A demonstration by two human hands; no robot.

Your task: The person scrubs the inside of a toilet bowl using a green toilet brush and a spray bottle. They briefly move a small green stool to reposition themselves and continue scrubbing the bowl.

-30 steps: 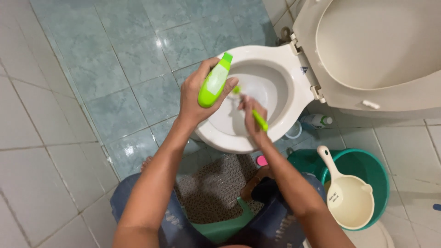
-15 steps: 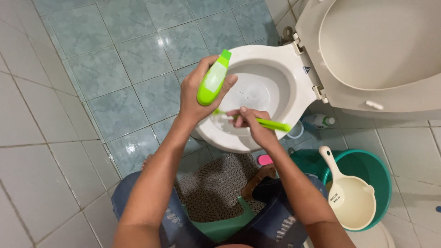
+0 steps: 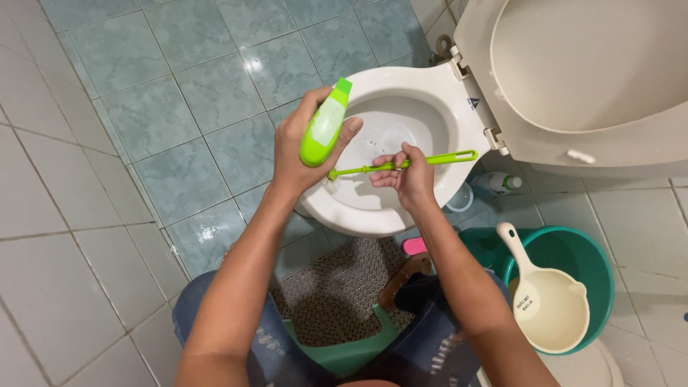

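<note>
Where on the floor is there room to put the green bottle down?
The bare floor tiles left of the toilet bowl are open. The right side is crowded: a small bottle, a green bucket and a cream dipper sit there. A mat fills the front.

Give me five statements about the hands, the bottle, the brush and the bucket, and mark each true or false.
1. The left hand grips a green bottle. True.
2. The right hand holds a green brush over the toilet bowl. True.
3. The toilet lid is closed. False: the lid is raised.
4. A cream dipper sits in the green bucket. True.
5. The brush handle points straight up. False: it lies roughly level.
</note>
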